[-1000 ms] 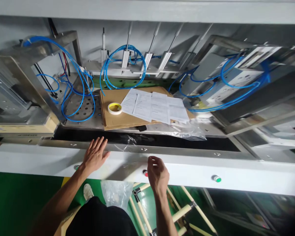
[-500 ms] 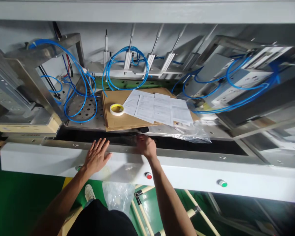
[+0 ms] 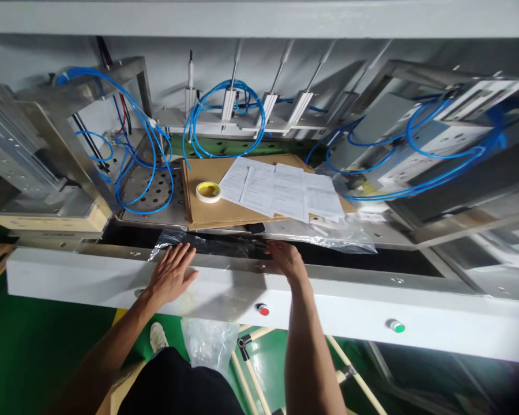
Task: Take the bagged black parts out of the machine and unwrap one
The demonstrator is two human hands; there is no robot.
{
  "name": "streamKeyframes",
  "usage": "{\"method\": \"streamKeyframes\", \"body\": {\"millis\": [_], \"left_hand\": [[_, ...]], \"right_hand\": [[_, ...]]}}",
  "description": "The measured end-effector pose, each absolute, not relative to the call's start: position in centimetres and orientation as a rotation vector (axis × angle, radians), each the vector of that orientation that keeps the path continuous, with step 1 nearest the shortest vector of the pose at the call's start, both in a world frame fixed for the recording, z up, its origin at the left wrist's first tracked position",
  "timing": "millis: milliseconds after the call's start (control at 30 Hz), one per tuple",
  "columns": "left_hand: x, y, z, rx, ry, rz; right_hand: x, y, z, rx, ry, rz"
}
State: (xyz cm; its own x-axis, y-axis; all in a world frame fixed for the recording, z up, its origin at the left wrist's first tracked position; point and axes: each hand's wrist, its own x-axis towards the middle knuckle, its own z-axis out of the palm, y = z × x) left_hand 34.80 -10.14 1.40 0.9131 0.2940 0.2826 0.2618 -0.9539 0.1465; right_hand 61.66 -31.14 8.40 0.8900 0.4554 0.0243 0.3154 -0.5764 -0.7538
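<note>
Dark trough [image 3: 354, 260], plastic film [image 3: 211, 245] edge lengthwise

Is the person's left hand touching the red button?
No, the left hand is palm down, well to the left of the red button, with a clear gap between them.

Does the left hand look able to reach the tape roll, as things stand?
Probably yes: the tape roll lies uncovered on the cardboard, and the plastic film near the left hand seems too low to block it.
</note>
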Motion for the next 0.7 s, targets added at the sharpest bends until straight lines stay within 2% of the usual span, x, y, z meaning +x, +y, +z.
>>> {"method": "streamKeyframes", "body": {"millis": [100, 233, 300, 700], "left_hand": [[35.0, -10.1, 1.7, 2.961, 0.438, 0.433], [35.6, -10.3, 1.9, 2.932, 0.434, 0.396], [35.9, -10.6, 1.9, 2.903, 0.433, 0.380], [36.1, -5.1, 4.4, 2.874, 0.676, 0.096]], "right_hand": [[58.0, -31.5, 8.6, -2.279, -0.682, 0.082], [52.3, -30.0, 6.7, -2.243, -1.432, -0.038], [51.1, -29.5, 5.5, -2.284, -1.633, -0.056], [53.0, -30.4, 3.6, -2.391, -1.698, 0.037]]}}
